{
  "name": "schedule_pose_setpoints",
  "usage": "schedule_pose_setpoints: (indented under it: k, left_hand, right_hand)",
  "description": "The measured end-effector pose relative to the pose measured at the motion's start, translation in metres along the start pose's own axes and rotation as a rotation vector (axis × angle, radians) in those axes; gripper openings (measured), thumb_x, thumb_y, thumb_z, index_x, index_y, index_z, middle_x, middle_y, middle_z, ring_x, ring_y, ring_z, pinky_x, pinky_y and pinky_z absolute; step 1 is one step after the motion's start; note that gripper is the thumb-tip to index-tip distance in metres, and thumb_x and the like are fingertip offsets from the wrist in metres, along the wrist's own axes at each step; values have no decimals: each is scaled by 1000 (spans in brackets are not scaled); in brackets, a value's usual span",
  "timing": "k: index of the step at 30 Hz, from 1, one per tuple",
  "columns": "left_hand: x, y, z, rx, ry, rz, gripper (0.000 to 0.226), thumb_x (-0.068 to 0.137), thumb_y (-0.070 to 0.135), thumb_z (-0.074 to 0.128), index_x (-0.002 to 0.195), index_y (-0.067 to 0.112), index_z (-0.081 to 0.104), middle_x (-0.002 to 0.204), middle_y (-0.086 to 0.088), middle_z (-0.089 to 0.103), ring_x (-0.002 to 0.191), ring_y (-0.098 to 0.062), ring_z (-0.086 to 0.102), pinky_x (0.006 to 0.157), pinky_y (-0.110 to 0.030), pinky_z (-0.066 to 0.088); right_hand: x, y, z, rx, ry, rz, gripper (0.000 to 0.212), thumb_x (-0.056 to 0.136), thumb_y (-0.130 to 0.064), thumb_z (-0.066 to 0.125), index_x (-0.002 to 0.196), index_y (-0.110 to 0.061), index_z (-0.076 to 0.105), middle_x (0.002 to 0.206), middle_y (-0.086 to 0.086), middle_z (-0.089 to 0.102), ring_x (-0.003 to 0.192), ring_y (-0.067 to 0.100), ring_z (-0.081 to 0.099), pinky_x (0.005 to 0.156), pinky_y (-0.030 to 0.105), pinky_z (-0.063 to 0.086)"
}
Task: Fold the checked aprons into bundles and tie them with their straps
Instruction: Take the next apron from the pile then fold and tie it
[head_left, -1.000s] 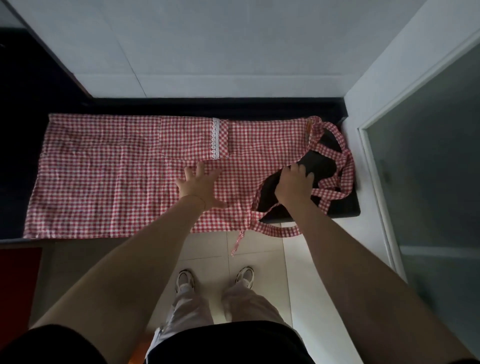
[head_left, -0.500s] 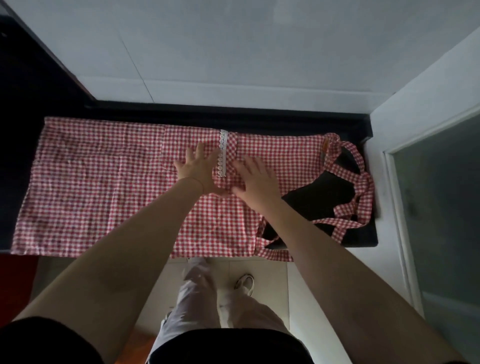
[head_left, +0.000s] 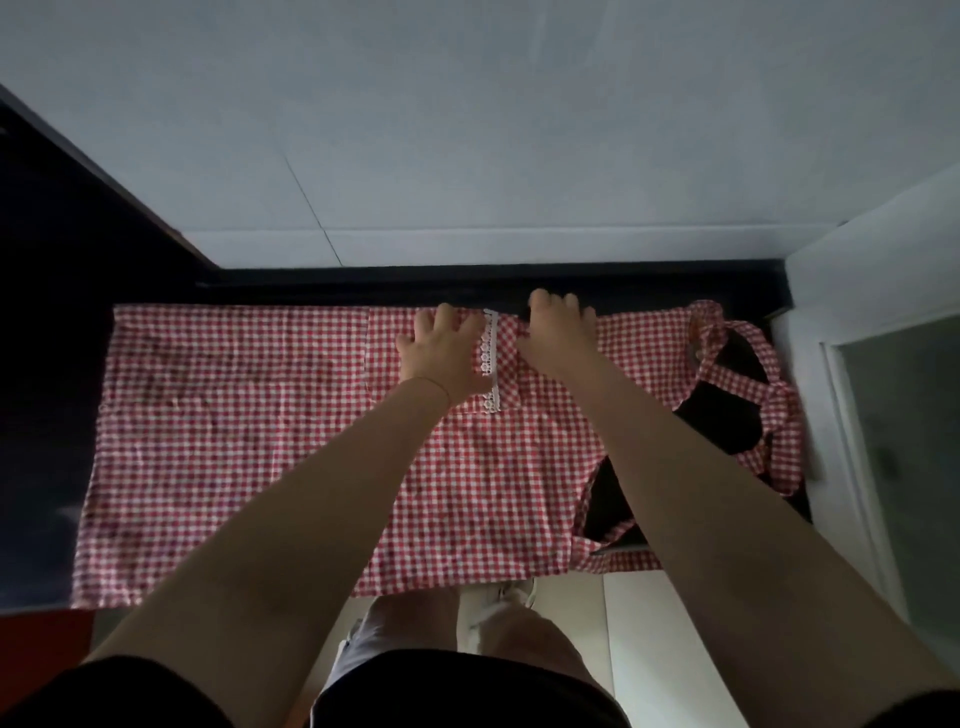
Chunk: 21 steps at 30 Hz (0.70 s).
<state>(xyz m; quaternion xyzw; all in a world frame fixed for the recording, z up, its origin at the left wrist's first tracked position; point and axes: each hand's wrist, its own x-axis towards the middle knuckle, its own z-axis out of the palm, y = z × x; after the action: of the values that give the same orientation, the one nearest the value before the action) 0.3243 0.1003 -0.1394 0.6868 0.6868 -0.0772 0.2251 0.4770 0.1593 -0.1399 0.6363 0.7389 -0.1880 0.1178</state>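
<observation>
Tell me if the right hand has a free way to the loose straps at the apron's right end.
Probably yes: the right hand rests at the apron's far edge, and the straps lie uncovered beside it.

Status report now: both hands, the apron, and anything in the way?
Left hand flat on apron, far edge. Right hand curled over far edge. Apron spread flat, unfolded; straps loose at right. Nothing in the way.

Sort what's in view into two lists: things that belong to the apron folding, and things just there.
Part of the job:
- checked apron, spread flat on the dark counter
- apron straps, looped at the right end
- left hand and right hand, at the apron's far edge

Just there:
- white wall
- tiled floor
- glass panel
</observation>
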Motion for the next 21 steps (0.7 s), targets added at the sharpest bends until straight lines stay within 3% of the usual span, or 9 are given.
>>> schedule_pose_setpoints:
  k: [2,6,8,11,12,14,17,19,21]
  left_hand:
    - [-1,-3,5,-19,16,-5,84,76,62,69,146,39,28,146,-5,31,136,-33,29,107,-60,36]
    - [-4,-12,15,-56,66,4,90,75,66,67,148,39,22,150,-4,29,139,-33,27,109,-60,33]
    - [-7,-17,20,-75,108,2,93,73,68,66,149,39,21,150,-2,30,138,-31,28,109,-58,32]
    - [-5,-20,22,-92,95,-15,96,72,70,64,151,39,18,158,-2,18,144,-31,16,111,-59,27]
    - [-5,-21,22,-75,80,-21,97,72,72,63,151,40,16,161,-1,11,147,-32,11,111,-59,25]
    - [-3,-25,24,-31,56,-14,96,75,73,57,153,41,11,164,0,1,149,-33,2,112,-60,22]
    - [-3,-35,27,-9,43,4,96,79,75,47,155,38,2,165,-1,-7,150,-35,-4,113,-64,16]
    - [-3,-39,27,2,25,4,95,81,74,46,155,37,0,165,-3,-10,150,-36,-7,114,-65,15]
    - [-3,-39,25,-4,19,-35,91,85,68,46,156,34,0,165,-5,-12,150,-37,-9,113,-66,15]
  right_hand:
    - [4,3,-4,-76,23,16,24,96,-27,52,113,-13,61,117,9,59,120,31,45,105,48,30]
    - [8,5,-7,-97,412,276,14,97,-17,53,103,-10,63,111,12,58,109,32,49,90,44,37]
    - [5,-5,1,-73,528,142,8,92,-12,57,98,-8,61,103,12,59,97,32,54,79,43,42]
    - [-12,-29,33,6,559,-274,6,89,-11,56,92,-8,60,90,9,58,82,27,55,66,41,49]
    - [-19,-34,45,1,529,-376,10,91,-13,56,97,-8,62,95,10,61,87,27,58,70,41,52]
    - [-27,-28,65,-57,404,-404,29,96,-24,56,121,-11,59,122,10,61,113,27,57,92,44,52]
    - [-23,10,73,-62,353,-49,48,104,-37,41,148,-19,35,153,10,36,143,31,32,118,51,28]
    - [-21,34,64,51,315,252,56,105,-39,31,154,-13,24,161,16,22,149,36,18,121,52,17]
    - [-20,40,55,108,300,391,59,104,-35,36,155,-7,21,161,23,17,149,40,15,121,53,17]
